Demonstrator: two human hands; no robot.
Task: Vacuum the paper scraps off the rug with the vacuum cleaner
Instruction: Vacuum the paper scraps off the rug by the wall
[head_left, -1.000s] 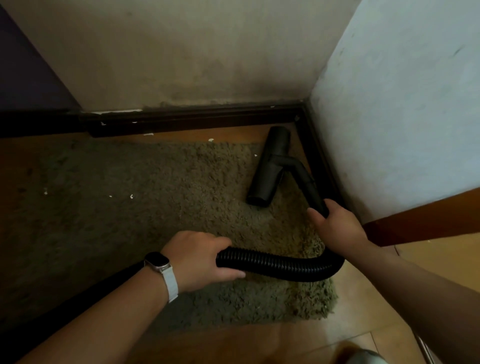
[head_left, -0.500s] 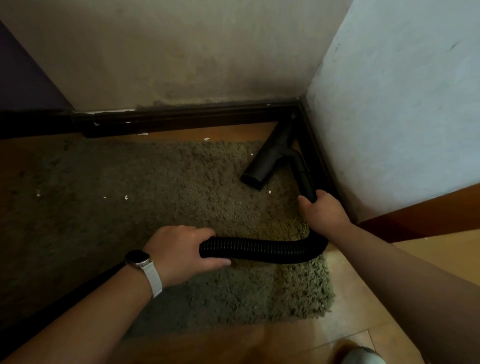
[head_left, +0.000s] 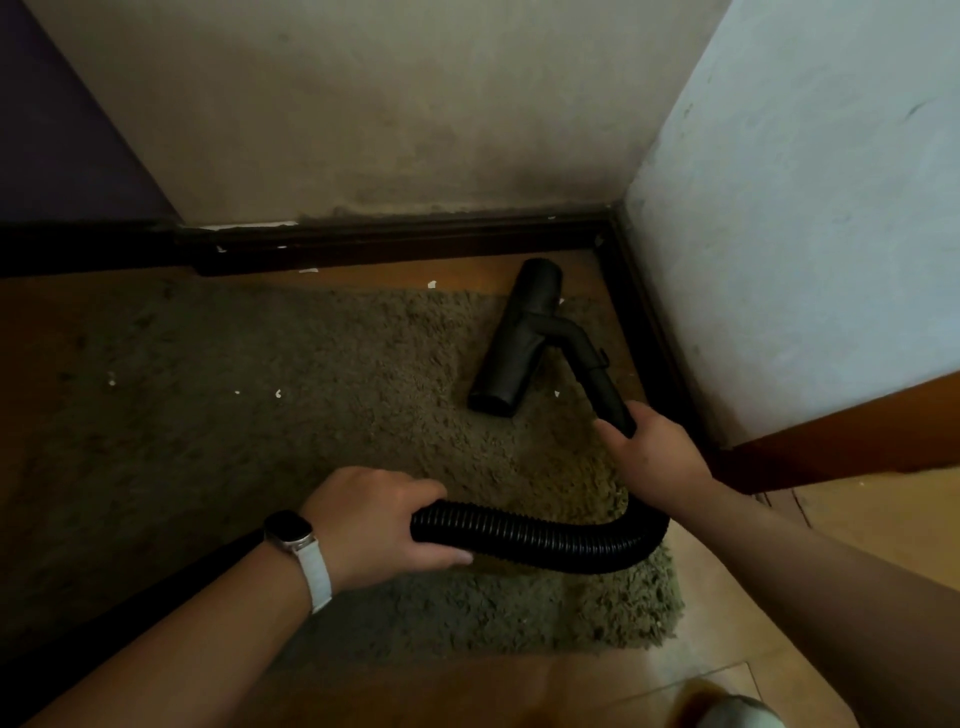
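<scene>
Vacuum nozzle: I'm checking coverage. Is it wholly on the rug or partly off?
Partly off. The nozzle has its near end on the rug; its far end reaches past the rug's edge over bare wooden floor.

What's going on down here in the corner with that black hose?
A person is vacuuming a shaggy rug in a room corner. The right hand grips the rigid wand just behind the black floor nozzle, which rests at the rug's far right corner. The left hand, a watch on its wrist, holds the ribbed hose. A few white paper scraps lie on the rug left of the nozzle.
</scene>
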